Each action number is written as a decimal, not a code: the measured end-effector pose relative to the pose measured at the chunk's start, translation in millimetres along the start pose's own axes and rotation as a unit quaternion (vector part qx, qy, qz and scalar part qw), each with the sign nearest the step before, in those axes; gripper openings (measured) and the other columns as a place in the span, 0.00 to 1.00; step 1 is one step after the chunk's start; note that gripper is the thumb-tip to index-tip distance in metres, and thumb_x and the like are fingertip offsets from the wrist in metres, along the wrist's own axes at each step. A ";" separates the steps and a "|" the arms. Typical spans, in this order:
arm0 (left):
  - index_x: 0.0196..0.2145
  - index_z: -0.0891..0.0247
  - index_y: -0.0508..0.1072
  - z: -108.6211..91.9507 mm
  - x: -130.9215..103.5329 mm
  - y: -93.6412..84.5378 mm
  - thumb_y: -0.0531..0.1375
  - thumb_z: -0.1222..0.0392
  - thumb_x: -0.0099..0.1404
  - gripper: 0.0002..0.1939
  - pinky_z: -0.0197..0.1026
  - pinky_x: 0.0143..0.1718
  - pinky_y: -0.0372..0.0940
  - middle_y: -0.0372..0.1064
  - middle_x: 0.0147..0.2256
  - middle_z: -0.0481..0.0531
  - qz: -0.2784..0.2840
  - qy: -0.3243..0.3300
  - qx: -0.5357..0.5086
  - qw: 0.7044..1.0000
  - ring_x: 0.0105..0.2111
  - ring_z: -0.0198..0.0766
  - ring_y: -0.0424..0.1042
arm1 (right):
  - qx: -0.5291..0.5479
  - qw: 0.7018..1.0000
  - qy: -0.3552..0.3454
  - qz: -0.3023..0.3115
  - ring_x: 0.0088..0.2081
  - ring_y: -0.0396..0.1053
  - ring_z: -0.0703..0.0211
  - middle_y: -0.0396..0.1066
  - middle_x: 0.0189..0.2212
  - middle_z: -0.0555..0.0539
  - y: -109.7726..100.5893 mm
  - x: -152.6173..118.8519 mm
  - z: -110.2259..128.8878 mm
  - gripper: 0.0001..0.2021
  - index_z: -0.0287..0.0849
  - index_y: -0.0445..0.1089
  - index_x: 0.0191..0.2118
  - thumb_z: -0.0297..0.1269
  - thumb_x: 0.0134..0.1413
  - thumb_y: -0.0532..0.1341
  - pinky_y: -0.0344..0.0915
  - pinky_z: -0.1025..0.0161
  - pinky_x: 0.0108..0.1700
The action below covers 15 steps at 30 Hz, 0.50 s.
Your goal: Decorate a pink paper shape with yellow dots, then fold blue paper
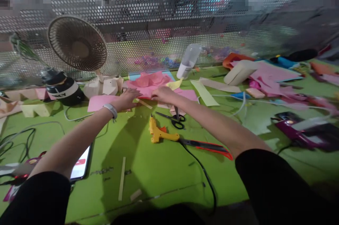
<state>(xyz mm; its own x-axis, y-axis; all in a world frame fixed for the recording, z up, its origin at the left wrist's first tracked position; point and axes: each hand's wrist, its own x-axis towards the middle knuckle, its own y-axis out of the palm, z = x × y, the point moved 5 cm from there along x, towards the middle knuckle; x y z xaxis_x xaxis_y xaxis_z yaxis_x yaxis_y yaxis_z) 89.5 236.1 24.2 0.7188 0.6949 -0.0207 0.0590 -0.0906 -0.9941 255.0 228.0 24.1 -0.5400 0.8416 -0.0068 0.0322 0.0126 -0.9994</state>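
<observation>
Both my arms reach forward to a heap of pink paper (pixel 152 79) near the back of the table. My left hand (pixel 127 98), with a pale wristband, lies fairly flat at the paper's left edge, fingers stretched out. My right hand (pixel 164 95) is closed, its bent fingers pinched at the front edge of the pink paper. A flat pink sheet (pixel 102 103) lies beside my left wrist. Under my right forearm are black-handled scissors (pixel 177 122). Nearer to me lies a yellow glue gun (pixel 159 134) with a black cord.
A fan (pixel 78 43) and a dark bottle (pixel 62 85) stand at the back left, before a perforated metal screen (pixel 148 17). A clear plastic cup (pixel 189 59) leans behind the paper. A phone (pixel 81 165) lies under my left forearm. Paper scraps (pixel 267 77) and cables spread rightward.
</observation>
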 end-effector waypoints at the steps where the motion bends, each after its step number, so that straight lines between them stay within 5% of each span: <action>1: 0.58 0.63 0.68 -1.0 1.7 -0.1 0.58 0.52 0.65 0.26 0.51 0.64 0.50 0.63 0.61 0.59 -0.007 -0.005 -0.003 1.000 0.64 0.49 0.57 | 0.002 1.000 0.010 -0.007 0.40 0.74 0.54 0.79 0.40 0.43 -1.6 -1.7 -2.1 0.13 0.42 0.77 0.45 0.37 0.62 0.57 0.59 0.64 0.37; 6: 0.61 0.64 0.64 2.2 0.9 -5.5 0.51 0.46 0.69 0.28 0.49 0.62 0.54 0.64 0.60 0.60 -0.033 -0.037 -0.029 0.998 0.61 0.47 0.61 | 0.002 0.999 0.016 -0.035 0.41 0.73 0.55 0.78 0.40 0.42 -2.4 -11.7 -3.3 0.13 0.40 0.77 0.45 0.35 0.63 0.56 0.59 0.64 0.39; 11: 0.66 0.67 0.54 10.1 -9.6 1.7 0.65 0.43 0.54 0.48 0.54 0.63 0.51 0.56 0.64 0.66 -0.006 -0.065 -0.053 0.996 0.64 0.58 0.55 | -0.012 0.999 -0.021 -0.044 0.45 0.72 0.52 0.77 0.42 0.38 7.2 -19.8 7.2 0.14 0.36 0.76 0.43 0.35 0.64 0.54 0.58 0.59 0.47; 15: 0.67 0.68 0.52 22.8 -12.3 11.4 0.67 0.51 0.53 0.49 0.56 0.56 0.60 0.66 0.56 0.69 0.004 -0.122 -0.098 0.988 0.56 0.61 0.65 | -0.025 0.998 -0.054 -0.037 0.49 0.70 0.47 0.74 0.47 0.35 18.8 -17.7 23.0 0.20 0.34 0.73 0.48 0.44 0.57 0.60 0.57 0.56 0.50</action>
<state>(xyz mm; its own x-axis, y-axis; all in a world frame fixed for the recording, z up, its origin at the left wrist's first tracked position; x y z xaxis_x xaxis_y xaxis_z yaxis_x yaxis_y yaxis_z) 65.5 242.8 10.7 0.5336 0.8422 -0.0773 0.2036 -0.2166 -0.9548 245.8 201.0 4.7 -0.6304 0.7738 0.0610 0.0287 0.1018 -0.9944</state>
